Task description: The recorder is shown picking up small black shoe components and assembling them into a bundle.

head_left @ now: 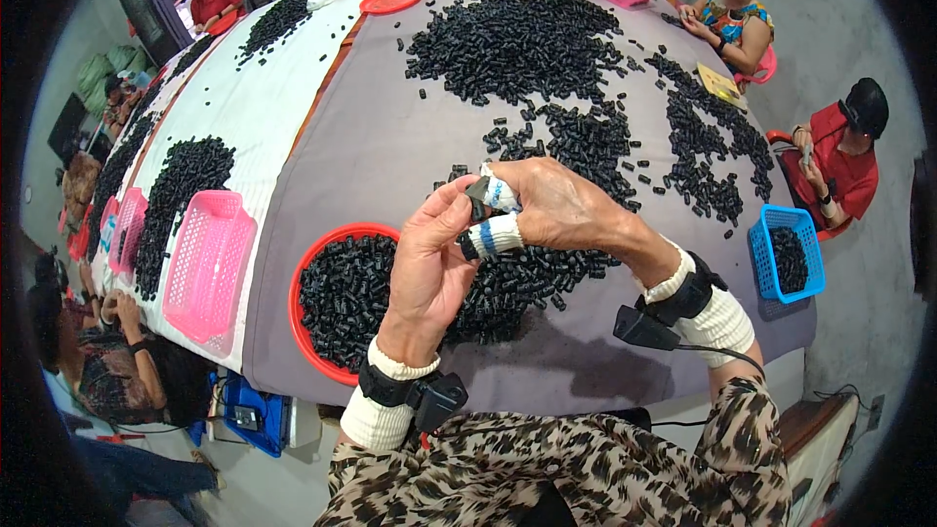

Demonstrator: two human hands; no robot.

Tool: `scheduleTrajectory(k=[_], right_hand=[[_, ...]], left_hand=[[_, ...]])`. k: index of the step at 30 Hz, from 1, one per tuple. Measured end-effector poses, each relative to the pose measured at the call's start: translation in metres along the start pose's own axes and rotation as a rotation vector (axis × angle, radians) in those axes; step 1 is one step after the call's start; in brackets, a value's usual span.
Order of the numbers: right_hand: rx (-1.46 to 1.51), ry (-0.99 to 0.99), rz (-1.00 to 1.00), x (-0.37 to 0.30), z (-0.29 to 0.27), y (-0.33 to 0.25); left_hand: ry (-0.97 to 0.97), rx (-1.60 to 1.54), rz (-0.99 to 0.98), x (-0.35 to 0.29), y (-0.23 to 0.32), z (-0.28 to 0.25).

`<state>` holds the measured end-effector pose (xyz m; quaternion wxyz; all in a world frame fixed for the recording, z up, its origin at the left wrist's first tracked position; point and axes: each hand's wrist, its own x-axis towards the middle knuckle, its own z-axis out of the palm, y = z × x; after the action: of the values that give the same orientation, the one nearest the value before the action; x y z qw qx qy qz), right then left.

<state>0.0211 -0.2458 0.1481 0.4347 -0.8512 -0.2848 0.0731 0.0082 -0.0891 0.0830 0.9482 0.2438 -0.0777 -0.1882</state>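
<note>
The left grip (436,262) and right grip (568,200) both pinch a small, blackish piece (477,203), its outline partly hidden

pink basket (210,259) on white cloth (268,102), round red tray (390,0)

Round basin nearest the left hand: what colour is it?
The basin is red, best seen in the head view.
</note>
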Motion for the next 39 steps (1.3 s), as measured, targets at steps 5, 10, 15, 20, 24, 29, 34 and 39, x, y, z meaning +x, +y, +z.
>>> scheduleTrajectory(k=[5,10,15,20,24,29,34,39], right_hand=[[0.011,-0.021,-0.002,-0.001,0.002,0.005],[-0.016,-0.017,-0.018,-0.002,0.006,0.011],[0.026,0.0,-0.046,-0.003,0.007,0.012],[0.002,-0.026,-0.043,-0.004,0.004,0.007],[0.065,0.009,-0.065,-0.006,0.005,0.007],[0.24,0.009,0.084,-0.009,0.001,0.006],[0.19,0.022,0.08,-0.009,0.004,0.011],[0.124,0.024,0.028,-0.009,0.002,0.005]], left_hand=[[0.025,0.024,0.002,-0.001,-0.001,-0.002],[0.091,0.07,0.007,-0.004,-0.001,0.004],[0.135,0.128,0.025,-0.006,-0.001,0.011],[0.115,0.121,0.048,-0.006,-0.003,0.005],[0.115,0.128,0.05,-0.004,-0.003,0.01],[-0.049,-0.212,-0.013,-0.003,-0.005,0.007],[-0.029,-0.207,-0.025,-0.005,-0.006,0.01],[-0.005,-0.189,-0.028,-0.006,-0.006,0.009]])
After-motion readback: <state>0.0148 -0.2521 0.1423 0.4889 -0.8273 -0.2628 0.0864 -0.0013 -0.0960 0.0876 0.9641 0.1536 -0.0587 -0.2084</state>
